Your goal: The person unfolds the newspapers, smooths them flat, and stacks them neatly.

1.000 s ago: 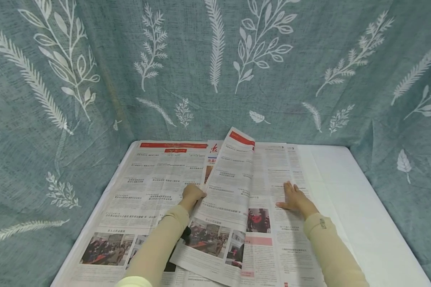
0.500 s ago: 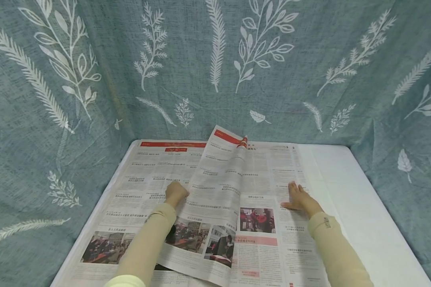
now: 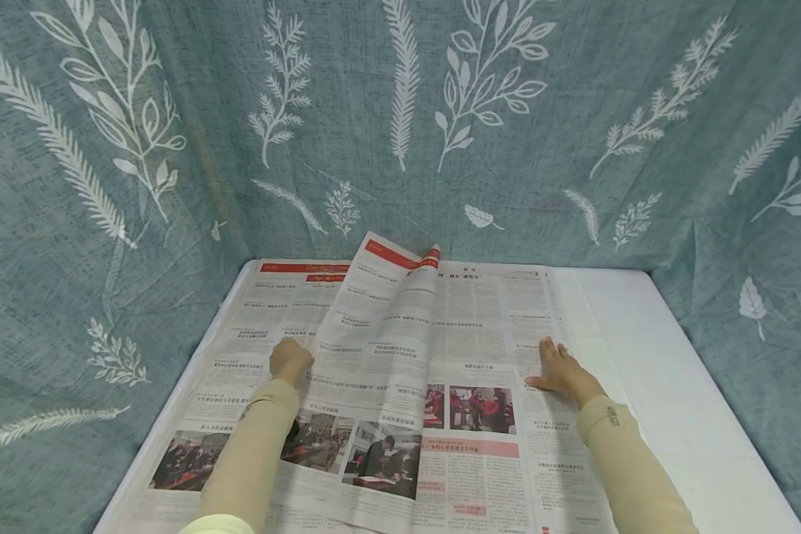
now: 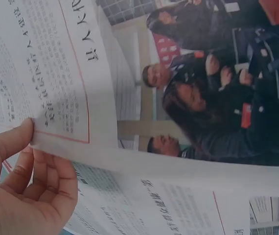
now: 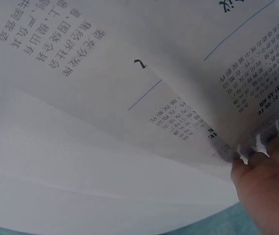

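An opened newspaper (image 3: 487, 334) lies across the white table. My left hand (image 3: 291, 361) pinches the left edge of a lifted page (image 3: 354, 371), which curves over the sheets beneath. In the left wrist view, the thumb and curled fingers of the left hand (image 4: 32, 183) hold that page (image 4: 100, 142), printed with a large photo. On the right part of the newspaper rests my right hand (image 3: 561, 371), its fingers spread. In the right wrist view, the fingertips of the right hand (image 5: 269, 178) touch the newspaper (image 5: 115, 68) near its edge; the thumb is hidden.
A white table surface (image 3: 630, 334) shows to the right of the newspaper. Grey-green cloth (image 3: 367, 133) with white leaf patterns hangs behind the table and on both sides.
My left hand has moved left, drawing the lifted page with it and uncovering more of the sheet below, including a photo. My right hand has shifted only slightly right.
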A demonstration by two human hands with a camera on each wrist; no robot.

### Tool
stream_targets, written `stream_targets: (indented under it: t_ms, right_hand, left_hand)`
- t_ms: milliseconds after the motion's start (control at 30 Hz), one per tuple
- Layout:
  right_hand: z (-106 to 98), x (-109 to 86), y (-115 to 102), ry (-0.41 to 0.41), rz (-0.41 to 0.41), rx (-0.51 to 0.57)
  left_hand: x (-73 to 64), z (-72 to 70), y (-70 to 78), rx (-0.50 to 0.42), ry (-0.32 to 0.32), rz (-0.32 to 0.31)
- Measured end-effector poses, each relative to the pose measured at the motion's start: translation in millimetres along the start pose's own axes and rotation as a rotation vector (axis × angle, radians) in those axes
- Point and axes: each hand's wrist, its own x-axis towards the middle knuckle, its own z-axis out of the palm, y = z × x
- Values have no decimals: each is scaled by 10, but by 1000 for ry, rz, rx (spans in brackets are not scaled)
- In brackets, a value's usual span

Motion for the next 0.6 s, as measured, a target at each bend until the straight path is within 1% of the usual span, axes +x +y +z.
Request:
stream_targets:
  t_ms: [100, 133, 167, 233, 367, 500, 600]
  right_hand:
    - [-8, -15, -14, -2, 4, 8]
    - [-18, -35, -38, -1, 8, 8]
    - [-55, -81, -106, -14, 24, -4]
    - [-74, -133, -166, -13, 29, -9]
    - [-92, -200, -240, -10, 40, -26]
    - [-86, -215, -253, -1, 40, -26]
    - [-88, -222, -260, 4, 33, -18]
  left_hand:
    - [25, -27, -59, 9, 23, 18]
    - [30, -37, -78, 18, 31, 23]
    - [32, -48, -98, 26, 38, 25]
    - [43, -70, -141, 48, 46, 16]
    - [66, -128, -226, 83, 71, -24]
    - [98, -182, -323, 145, 75, -42]
    - [122, -197, -397, 219, 80, -48]
